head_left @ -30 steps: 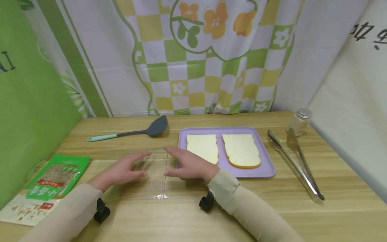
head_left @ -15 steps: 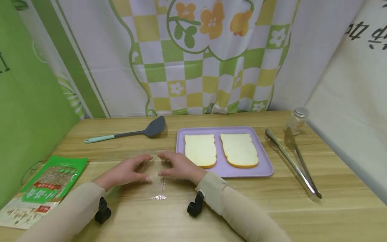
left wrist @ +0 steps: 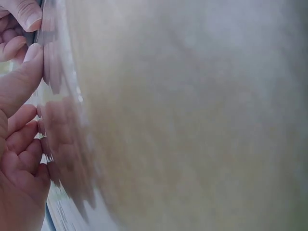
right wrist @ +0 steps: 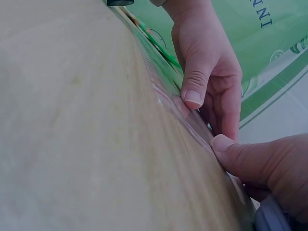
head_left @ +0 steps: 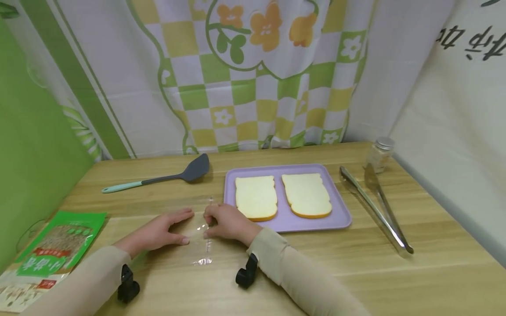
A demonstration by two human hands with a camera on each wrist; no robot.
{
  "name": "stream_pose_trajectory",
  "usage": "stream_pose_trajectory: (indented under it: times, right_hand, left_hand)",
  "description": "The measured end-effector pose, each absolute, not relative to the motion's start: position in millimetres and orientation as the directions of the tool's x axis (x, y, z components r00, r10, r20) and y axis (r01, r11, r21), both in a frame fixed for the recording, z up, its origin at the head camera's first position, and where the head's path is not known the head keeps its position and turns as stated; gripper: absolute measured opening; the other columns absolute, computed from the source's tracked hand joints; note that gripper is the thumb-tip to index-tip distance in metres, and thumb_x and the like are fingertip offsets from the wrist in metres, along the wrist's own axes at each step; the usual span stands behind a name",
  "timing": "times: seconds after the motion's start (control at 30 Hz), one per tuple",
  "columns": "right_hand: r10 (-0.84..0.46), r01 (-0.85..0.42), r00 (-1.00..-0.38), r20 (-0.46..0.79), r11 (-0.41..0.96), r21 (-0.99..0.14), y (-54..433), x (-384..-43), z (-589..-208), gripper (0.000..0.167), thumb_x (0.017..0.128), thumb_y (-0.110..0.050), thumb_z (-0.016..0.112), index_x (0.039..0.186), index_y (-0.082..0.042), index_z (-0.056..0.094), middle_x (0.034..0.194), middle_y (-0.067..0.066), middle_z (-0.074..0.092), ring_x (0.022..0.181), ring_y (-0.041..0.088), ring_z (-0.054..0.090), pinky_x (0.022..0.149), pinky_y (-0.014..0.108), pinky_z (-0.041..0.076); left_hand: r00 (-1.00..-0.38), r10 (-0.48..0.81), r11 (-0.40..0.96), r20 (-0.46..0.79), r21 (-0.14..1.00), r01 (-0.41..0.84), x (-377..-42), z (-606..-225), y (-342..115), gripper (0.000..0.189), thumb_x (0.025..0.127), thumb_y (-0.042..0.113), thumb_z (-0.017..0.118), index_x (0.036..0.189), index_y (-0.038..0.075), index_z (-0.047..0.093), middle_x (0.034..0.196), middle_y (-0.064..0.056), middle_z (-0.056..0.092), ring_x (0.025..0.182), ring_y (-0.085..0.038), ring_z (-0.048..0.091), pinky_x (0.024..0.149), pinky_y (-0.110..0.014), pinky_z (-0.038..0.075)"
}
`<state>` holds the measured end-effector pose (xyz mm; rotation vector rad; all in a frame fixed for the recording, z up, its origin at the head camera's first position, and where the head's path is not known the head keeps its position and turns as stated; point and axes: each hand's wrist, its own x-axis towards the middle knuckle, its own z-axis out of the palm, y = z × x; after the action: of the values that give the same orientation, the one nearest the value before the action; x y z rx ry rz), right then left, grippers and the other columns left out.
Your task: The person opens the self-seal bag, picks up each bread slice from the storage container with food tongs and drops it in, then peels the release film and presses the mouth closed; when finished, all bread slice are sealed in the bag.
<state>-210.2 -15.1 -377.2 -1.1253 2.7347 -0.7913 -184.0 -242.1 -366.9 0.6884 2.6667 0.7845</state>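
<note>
A clear plastic bag (head_left: 199,251) lies flat on the wooden table, with a dashed line along its right edge. On its left part rests my left hand (head_left: 160,230), thumb and fingers spread apart and fingertips down on the film. My right hand (head_left: 231,224) has its fingers curled in at the bag's right edge and pinches the film there, beside the purple tray's near left corner. In the right wrist view the right thumb (right wrist: 240,156) presses at the film's edge. The left fingertips (left wrist: 31,53) touch the shiny film in the left wrist view.
A purple tray (head_left: 278,197) bears two bread slices (head_left: 257,197). Behind the bag lies a spatula (head_left: 193,169) with a mint handle. Metal tongs (head_left: 375,206) and a lidded glass jar (head_left: 379,154) are at the right. Green and white food packets (head_left: 55,245) lie at the left.
My right hand has come left from the tray's corner to the bag's edge, and its fingers have closed in. Fresh glints show on the film there. The left hand has settled lower onto the bag.
</note>
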Motion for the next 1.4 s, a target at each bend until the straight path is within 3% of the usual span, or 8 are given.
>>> stream_pose_trajectory:
  times: [0.07, 0.2, 0.6, 1.0, 1.13, 1.27, 1.4]
  right_hand:
    - [-0.685, -0.643, -0.719, 0.121, 0.588, -0.491, -16.3, -209.9, -377.4, 0.029, 0.074, -0.030, 0.077, 0.080, -0.017, 0.052, 0.073, -0.008, 0.048, 0.072, 0.010, 0.047, 0.089, 0.024, 0.041]
    - [-0.697, -0.657, -0.706, 0.131, 0.574, -0.489, -17.5, -211.1, -378.9, 0.026, 0.075, -0.029, 0.077, 0.081, -0.016, 0.055, 0.073, -0.008, 0.049, 0.072, 0.007, 0.049, 0.111, 0.031, 0.024]
    - [-0.704, -0.658, -0.697, 0.135, 0.553, -0.511, -15.7, -213.2, -376.3, 0.023, 0.076, -0.027, 0.076, 0.079, -0.013, 0.058, 0.072, -0.008, 0.052, 0.071, 0.006, 0.049, 0.112, 0.036, 0.023]
    - [-0.704, -0.648, -0.696, 0.144, 0.528, -0.549, -15.8, -214.7, -378.6, 0.024, 0.075, -0.025, 0.077, 0.079, -0.012, 0.058, 0.075, -0.006, 0.055, 0.072, 0.006, 0.050, 0.112, 0.037, 0.023]
    - [-0.704, -0.645, -0.695, 0.148, 0.518, -0.563, -15.1, -215.0, -379.6, 0.024, 0.074, -0.024, 0.078, 0.079, -0.011, 0.058, 0.074, -0.005, 0.055, 0.071, 0.007, 0.049, 0.112, 0.038, 0.022]
    - [-0.703, -0.650, -0.694, 0.156, 0.517, -0.557, -15.3, -214.1, -380.2, 0.024, 0.074, -0.025, 0.078, 0.079, -0.011, 0.059, 0.076, -0.006, 0.056, 0.072, 0.006, 0.050, 0.112, 0.038, 0.023]
    - [-0.701, -0.651, -0.696, 0.158, 0.522, -0.550, -15.4, -213.6, -380.4, 0.025, 0.073, -0.027, 0.078, 0.078, -0.012, 0.059, 0.074, -0.007, 0.054, 0.070, 0.004, 0.049, 0.111, 0.037, 0.023]
  left_hand:
    - [-0.852, 0.505, 0.740, -0.134, 0.576, 0.348, -182.5, -367.0, -244.0, 0.077, 0.080, 0.040, 0.069, 0.139, 0.001, 0.038, 0.147, -0.020, 0.030, 0.134, -0.041, 0.026, 0.104, -0.056, 0.025]
    - [-0.855, 0.497, 0.736, -0.148, 0.595, 0.325, -183.0, -368.0, -246.2, 0.077, 0.080, 0.041, 0.068, 0.140, 0.004, 0.038, 0.148, -0.019, 0.029, 0.135, -0.040, 0.025, 0.105, -0.056, 0.025]
    - [-0.851, 0.504, 0.722, -0.145, 0.612, 0.323, -184.8, -370.0, -250.5, 0.073, 0.081, 0.039, 0.068, 0.140, 0.006, 0.039, 0.148, -0.017, 0.029, 0.135, -0.039, 0.024, 0.105, -0.056, 0.023]
    - [-0.880, 0.464, 0.724, -0.104, 0.616, 0.310, -178.7, -367.6, -257.9, 0.060, 0.081, 0.035, 0.070, 0.131, 0.007, 0.052, 0.142, -0.015, 0.041, 0.132, -0.039, 0.031, 0.104, -0.054, 0.027]
    - [-0.902, 0.426, 0.739, -0.068, 0.601, 0.303, -176.6, -365.1, -251.5, 0.044, 0.084, 0.030, 0.067, 0.121, 0.008, 0.061, 0.135, -0.014, 0.050, 0.127, -0.037, 0.040, 0.101, -0.052, 0.033]
    - [-0.929, 0.368, 0.751, 0.045, 0.575, 0.325, -172.8, -365.3, -242.9, 0.020, 0.089, 0.017, 0.062, 0.104, 0.007, 0.069, 0.116, -0.014, 0.063, 0.113, -0.033, 0.055, 0.093, -0.049, 0.043]
    - [-0.953, 0.254, 0.748, 0.162, 0.591, 0.300, -167.9, -366.9, -236.1, 0.012, 0.089, 0.011, 0.062, 0.097, 0.006, 0.070, 0.106, -0.013, 0.067, 0.104, -0.032, 0.059, 0.089, -0.049, 0.045]
